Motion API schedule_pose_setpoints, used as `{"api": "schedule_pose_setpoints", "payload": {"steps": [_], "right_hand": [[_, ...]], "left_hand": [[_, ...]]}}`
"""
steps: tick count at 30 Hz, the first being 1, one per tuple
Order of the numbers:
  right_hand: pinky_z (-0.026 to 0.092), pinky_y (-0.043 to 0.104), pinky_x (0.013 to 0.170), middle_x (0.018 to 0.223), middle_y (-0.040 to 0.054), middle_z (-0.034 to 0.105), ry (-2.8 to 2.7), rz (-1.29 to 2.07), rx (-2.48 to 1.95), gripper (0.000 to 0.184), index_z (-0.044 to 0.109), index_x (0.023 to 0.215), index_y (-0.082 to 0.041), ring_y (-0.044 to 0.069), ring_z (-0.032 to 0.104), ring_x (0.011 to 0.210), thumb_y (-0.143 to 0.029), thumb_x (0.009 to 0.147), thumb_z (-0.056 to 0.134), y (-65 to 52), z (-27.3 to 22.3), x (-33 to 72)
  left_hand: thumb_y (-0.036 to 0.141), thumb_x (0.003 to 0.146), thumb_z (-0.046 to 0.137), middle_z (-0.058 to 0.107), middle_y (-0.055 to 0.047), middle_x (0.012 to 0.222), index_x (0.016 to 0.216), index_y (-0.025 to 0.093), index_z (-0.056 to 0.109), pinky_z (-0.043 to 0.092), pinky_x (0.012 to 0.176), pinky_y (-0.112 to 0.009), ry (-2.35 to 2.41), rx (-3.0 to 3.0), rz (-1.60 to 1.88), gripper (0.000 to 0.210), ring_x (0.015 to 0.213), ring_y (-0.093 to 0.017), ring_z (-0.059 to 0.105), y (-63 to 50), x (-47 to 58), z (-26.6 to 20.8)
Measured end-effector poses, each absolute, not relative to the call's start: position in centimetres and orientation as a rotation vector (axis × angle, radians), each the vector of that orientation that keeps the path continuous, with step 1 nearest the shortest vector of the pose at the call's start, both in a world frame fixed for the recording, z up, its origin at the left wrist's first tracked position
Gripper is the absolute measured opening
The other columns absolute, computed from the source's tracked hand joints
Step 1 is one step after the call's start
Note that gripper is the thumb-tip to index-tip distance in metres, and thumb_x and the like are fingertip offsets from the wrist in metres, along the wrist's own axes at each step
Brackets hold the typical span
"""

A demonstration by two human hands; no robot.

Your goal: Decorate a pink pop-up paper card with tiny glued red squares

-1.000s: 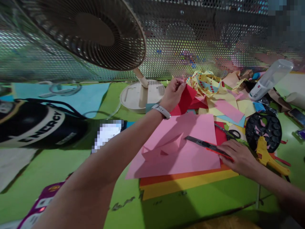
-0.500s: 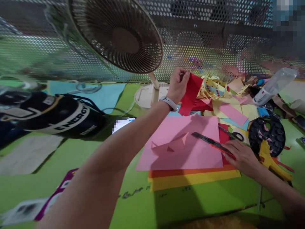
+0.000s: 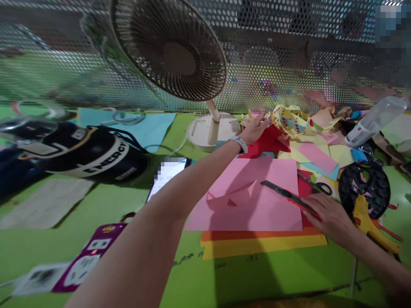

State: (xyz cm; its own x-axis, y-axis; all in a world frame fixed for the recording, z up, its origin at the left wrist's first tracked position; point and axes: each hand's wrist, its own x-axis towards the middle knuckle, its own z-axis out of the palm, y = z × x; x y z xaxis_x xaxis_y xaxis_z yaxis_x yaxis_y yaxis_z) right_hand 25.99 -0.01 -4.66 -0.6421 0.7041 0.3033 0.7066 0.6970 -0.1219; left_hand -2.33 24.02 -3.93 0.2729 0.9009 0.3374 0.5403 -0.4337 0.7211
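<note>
My left hand reaches across to the back of the table, fingers stretched forward over red paper. Its fingertips are beside a yellow dotted paper piece; whether they touch it I cannot tell. A utility knife, black and red, is gripped in my right hand. The knife's tip points left above a pink paper sheet, which has a cut flap raised in its middle and a small triangular opening. Orange and yellow sheets stick out beneath the pink one.
A fan stands at the back on a white base. Left lie a black bottle, a phone and a purple power strip. Right are scissors, a black palette, a yellow glue gun and a clear bottle.
My left hand has let go of the red paper it was lifting, and the paper lies lower. That hand has moved right and its fingers have stretched out. My right hand keeps the knife.
</note>
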Motion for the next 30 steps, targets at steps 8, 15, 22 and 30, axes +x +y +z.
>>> {"api": "schedule_pose_setpoints", "payload": {"steps": [8,15,22,30], "right_hand": [[0.056,0.04,0.08,0.101,0.0112,0.07,-2.571,0.048,-1.134,0.025,0.062,0.116,-0.016,0.024,0.066,0.092,-0.024,0.096,0.049,-0.2,-4.8,26.0],[0.055,0.041,0.079,0.101,0.0117,0.07,-2.547,-0.073,-1.139,0.022,0.063,0.111,-0.015,0.025,0.065,0.09,-0.025,0.095,0.053,-0.2,-4.5,25.8],[0.052,0.046,0.094,0.136,0.0154,0.059,-2.679,-0.008,-0.999,0.044,0.056,0.134,-0.019,0.029,0.056,0.122,-0.04,0.095,0.052,-1.4,-3.2,24.6],[0.032,0.053,0.114,0.154,0.0125,0.04,-2.976,0.053,-0.71,0.062,0.04,0.148,-0.021,0.029,0.032,0.145,-0.054,0.096,0.048,-2.4,-3.5,22.5]], "left_hand": [[0.023,0.079,0.062,0.067,-0.001,0.075,0.102,0.019,0.06,0.051,0.069,-0.029,1.184,2.071,0.787,0.023,0.072,-0.016,0.064,22.3,-5.5,-4.0],[0.018,0.081,0.058,0.075,-0.004,0.095,0.091,0.021,0.07,0.05,0.087,-0.036,1.225,2.34,1.162,0.016,0.091,-0.022,0.067,20.5,-5.2,-1.4],[0.035,0.095,0.058,0.067,-0.001,0.095,0.1,0.023,0.061,0.051,0.084,-0.034,1.175,2.071,1.821,0.014,0.09,-0.015,0.063,20.4,-5.7,1.8],[0.048,0.08,0.077,0.069,0.003,0.09,0.095,0.028,0.063,0.055,0.075,-0.03,0.935,1.723,2.066,0.029,0.084,-0.015,0.063,15.0,-7.4,5.4]]}}
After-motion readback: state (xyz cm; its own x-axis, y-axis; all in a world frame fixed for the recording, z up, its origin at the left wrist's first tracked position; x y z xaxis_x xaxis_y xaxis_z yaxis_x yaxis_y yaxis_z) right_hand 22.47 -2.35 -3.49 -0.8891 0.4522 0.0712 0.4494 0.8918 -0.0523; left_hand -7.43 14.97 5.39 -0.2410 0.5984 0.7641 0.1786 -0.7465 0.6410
